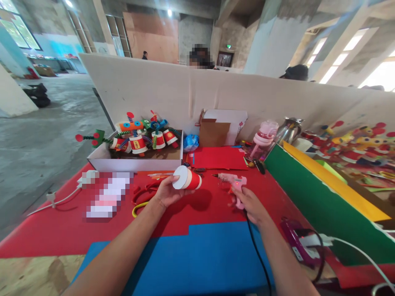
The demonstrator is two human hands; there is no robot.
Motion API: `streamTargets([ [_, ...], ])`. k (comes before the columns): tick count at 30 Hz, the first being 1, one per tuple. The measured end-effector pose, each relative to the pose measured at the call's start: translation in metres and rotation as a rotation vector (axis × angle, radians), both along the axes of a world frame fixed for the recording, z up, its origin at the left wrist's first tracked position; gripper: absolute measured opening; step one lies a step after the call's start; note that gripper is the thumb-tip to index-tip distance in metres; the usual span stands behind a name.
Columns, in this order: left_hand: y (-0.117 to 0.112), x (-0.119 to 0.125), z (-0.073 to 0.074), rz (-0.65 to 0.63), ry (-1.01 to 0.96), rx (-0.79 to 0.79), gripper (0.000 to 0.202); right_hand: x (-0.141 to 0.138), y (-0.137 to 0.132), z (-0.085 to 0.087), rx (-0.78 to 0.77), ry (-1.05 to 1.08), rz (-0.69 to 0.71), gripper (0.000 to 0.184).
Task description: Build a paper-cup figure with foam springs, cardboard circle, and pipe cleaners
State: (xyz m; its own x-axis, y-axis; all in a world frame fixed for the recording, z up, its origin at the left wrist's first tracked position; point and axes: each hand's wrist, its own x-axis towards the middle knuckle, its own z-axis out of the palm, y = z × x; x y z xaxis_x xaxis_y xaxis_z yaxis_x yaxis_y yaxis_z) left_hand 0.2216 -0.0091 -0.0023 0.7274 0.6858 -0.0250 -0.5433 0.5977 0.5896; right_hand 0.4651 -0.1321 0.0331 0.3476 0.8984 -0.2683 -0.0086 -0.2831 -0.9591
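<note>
My left hand is wrapped round a red and white paper cup, held tilted on its side above the red table cover. A white disc covers the cup's end that faces left. In my right hand is a pink hot glue gun with a small red light. Its nozzle points left toward the cup, with a gap between them. A black cord runs down from its handle. Below my left hand lie red-handled scissors and a yellow handle loop.
A white box of paper-cup figures stands at the back left. Behind the cup lie red paper sheets. A pink bottle and a steel jug stand back right. A green divider and a purple power bank-like device flank my right arm.
</note>
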Motion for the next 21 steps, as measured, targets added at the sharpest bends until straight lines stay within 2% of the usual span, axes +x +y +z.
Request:
streamTargets([
  [3,-0.001,0.000,0.001,-0.011,0.008,0.005,0.074,0.022,0.004,-0.008,-0.096,-0.366,0.008,0.031],
  [6,-0.001,0.000,0.002,-0.022,0.017,0.017,0.076,0.034,0.007,-0.011,-0.184,-0.652,0.132,0.034],
  [8,0.000,-0.001,0.002,-0.040,0.030,0.034,0.078,0.037,0.009,-0.010,-0.237,-0.819,0.194,0.039],
  [12,-0.003,-0.002,0.003,-0.082,0.082,0.090,0.083,0.035,0.011,-0.002,-0.363,-1.099,0.231,0.041],
  [16,-0.008,-0.001,0.010,-0.103,0.168,0.190,0.087,0.028,0.009,0.014,-0.493,-1.191,0.214,0.047],
  [18,-0.011,-0.001,0.014,-0.130,0.238,0.251,0.089,0.021,0.007,0.023,-0.495,-1.187,0.156,0.050],
  [20,-0.014,0.000,0.017,-0.150,0.297,0.314,0.092,0.010,0.006,0.030,-0.352,-1.070,0.093,0.048],
  [21,-0.016,0.000,0.018,-0.154,0.321,0.346,0.094,0.002,0.006,0.032,-0.224,-0.947,0.090,0.047],
])
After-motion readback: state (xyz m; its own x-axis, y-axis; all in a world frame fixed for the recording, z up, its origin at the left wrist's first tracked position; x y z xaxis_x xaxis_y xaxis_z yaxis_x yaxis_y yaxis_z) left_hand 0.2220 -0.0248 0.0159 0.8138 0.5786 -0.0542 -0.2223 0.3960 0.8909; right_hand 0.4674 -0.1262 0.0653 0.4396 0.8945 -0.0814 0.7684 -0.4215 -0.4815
